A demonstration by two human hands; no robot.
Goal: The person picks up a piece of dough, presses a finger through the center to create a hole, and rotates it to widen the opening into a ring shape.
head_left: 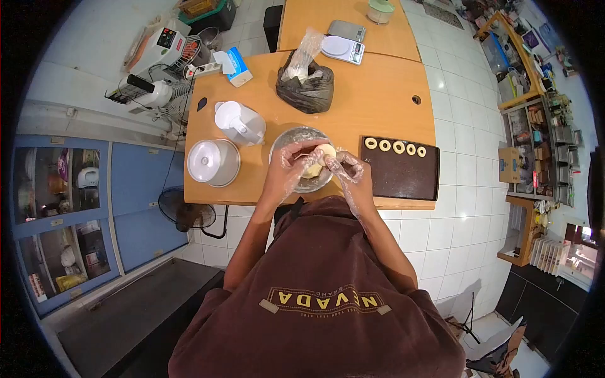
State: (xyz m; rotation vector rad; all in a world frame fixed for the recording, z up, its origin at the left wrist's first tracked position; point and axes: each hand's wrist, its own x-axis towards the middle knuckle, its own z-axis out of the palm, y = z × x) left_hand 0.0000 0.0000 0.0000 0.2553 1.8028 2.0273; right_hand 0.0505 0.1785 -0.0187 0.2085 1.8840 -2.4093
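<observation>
Between my floury hands is a small pale piece of dough (pixel 327 152), held up over a metal bowl (pixel 301 134). My left hand (pixel 291 162) grips it from the left with fingers closed. From the right, my right hand (pixel 348 174) pinches its edge with the fingertips. More dough (pixel 311 171) lies in the bowl below, partly hidden by my hands. To the right, a dark baking tray (pixel 403 173) carries several dough rings (pixel 398 147) in a row along its far side.
On the left stand a white lidded container (pixel 214 162) and a white pitcher (pixel 241 123). Farther back are a black plastic bag (pixel 307 90) with a clear bag in it, a white kitchen scale (pixel 343 49) and a blue box (pixel 238 67). The wooden table's (pixel 378 88) near edge is at my waist.
</observation>
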